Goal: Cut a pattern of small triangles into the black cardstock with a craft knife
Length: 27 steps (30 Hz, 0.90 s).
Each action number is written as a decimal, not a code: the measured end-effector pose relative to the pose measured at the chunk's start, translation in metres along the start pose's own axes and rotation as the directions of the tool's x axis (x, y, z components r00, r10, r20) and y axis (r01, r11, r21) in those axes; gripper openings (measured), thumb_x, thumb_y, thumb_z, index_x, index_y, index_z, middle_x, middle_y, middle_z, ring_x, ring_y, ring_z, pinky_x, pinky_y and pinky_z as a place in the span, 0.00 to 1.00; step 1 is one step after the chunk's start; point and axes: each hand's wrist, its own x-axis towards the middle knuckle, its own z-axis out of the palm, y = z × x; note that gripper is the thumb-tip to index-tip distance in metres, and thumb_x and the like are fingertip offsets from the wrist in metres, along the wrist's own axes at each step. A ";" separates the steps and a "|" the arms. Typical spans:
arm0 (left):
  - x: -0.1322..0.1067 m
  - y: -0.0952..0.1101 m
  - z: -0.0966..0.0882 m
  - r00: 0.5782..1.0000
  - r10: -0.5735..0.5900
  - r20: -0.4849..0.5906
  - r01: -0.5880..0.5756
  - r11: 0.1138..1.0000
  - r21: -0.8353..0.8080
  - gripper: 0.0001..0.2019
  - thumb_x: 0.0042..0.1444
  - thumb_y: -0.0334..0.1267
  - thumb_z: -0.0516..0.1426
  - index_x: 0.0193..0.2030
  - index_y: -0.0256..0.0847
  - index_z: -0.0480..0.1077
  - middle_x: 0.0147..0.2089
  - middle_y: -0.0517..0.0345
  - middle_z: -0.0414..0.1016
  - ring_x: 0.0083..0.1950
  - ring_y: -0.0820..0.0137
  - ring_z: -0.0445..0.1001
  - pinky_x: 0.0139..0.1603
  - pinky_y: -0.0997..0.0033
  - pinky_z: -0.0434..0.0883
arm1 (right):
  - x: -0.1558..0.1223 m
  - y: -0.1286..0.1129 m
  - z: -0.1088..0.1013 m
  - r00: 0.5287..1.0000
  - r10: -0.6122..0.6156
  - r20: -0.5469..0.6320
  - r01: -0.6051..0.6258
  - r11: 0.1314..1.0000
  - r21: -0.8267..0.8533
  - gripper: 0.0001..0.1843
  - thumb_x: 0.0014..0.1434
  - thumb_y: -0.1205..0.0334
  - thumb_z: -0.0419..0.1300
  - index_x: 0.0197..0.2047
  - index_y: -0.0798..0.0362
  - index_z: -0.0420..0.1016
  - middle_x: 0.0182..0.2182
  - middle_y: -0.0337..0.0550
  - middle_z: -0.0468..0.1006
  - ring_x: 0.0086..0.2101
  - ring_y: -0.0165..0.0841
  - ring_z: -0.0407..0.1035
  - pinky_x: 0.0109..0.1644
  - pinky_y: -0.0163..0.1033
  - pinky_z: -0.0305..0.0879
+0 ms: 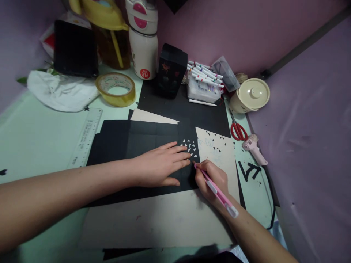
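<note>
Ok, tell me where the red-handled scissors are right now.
In the head view, the red-handled scissors lie toward the right of the table, between the cream lidded pot and the pink glue gun, beyond the right hand.

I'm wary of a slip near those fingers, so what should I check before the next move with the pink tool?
1. Tool gripped: ok, the right hand holds the pink tool tip-down.
2. Sheet steadied: ok, the left hand lies flat on the black sheet.
3. Fingers away from the tip: not ok, the left fingertips are close beside it.
4. Backing underneath: ok, the pale board shows past the sheet's lower and right edges.
5. Loose scraps cleared: not ok, small black scraps dot the board's right side.
6. Tip's sharpness: cannot tell, too small here.
</note>
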 end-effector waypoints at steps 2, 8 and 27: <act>0.000 0.000 0.000 1.000 0.000 -0.001 0.000 1.000 0.000 0.30 0.62 0.51 0.59 0.65 0.36 0.65 0.70 0.45 0.63 0.74 0.54 0.54 0.74 0.49 0.46 | 0.000 0.000 0.000 1.000 -0.006 0.009 0.006 1.000 0.011 0.08 0.61 0.74 0.54 0.34 0.50 0.66 0.24 0.38 0.70 0.22 0.28 0.65 0.27 0.34 0.63; -0.001 -0.001 0.001 1.000 -0.004 0.011 0.003 1.000 0.021 0.29 0.62 0.52 0.58 0.65 0.38 0.64 0.71 0.46 0.62 0.74 0.55 0.54 0.75 0.52 0.44 | -0.002 0.000 0.000 1.000 0.006 0.012 -0.006 1.000 0.023 0.09 0.61 0.73 0.54 0.33 0.50 0.66 0.24 0.37 0.68 0.22 0.28 0.64 0.27 0.34 0.62; 0.000 -0.001 0.003 1.000 0.010 0.016 -0.010 1.000 0.014 0.30 0.63 0.52 0.57 0.66 0.36 0.63 0.71 0.45 0.61 0.74 0.52 0.53 0.74 0.49 0.45 | -0.007 0.005 0.006 1.000 -0.029 -0.007 0.029 0.998 -0.047 0.09 0.62 0.74 0.57 0.40 0.49 0.70 0.30 0.42 0.77 0.29 0.31 0.74 0.33 0.34 0.70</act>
